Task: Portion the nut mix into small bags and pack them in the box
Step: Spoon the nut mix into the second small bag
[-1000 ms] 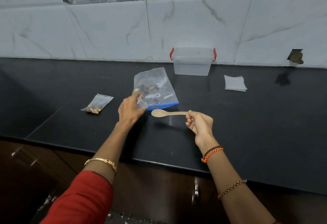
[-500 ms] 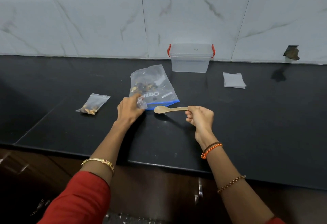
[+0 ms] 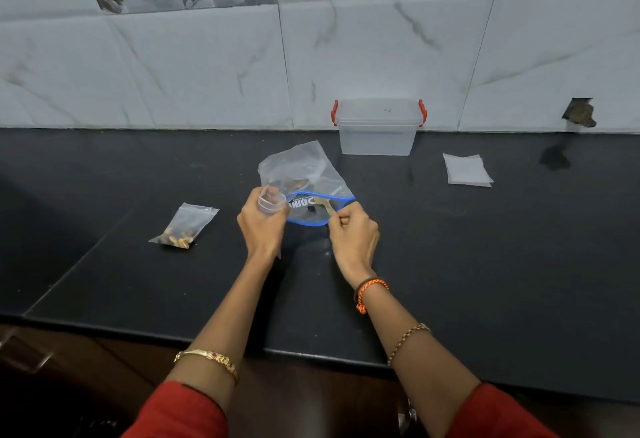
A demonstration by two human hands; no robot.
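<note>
A large clear zip bag [image 3: 300, 171] with a blue-edged mouth lies mid-counter, nut mix at its far left. Its mouth gapes toward me. My right hand [image 3: 353, 240] grips a wooden spoon [image 3: 325, 204] whose bowl is inside the mouth. My left hand [image 3: 261, 226] holds a small clear bag [image 3: 272, 201] upright and open, right beside the big bag's mouth. A filled small bag [image 3: 183, 226] lies to the left. A clear plastic box [image 3: 377, 133] with red latches stands lidded by the wall.
A stack of empty small bags [image 3: 465, 169] lies right of the box. The black counter [image 3: 485, 264] ends in a front edge near me, with dark wooden cabinets below. A chipped hole [image 3: 579, 113] shows in the tiled wall at right.
My right hand moved left and pushed the spoon into the big bag's mouth, which now stands open. My left hand raised the small bag's opening beside it.
</note>
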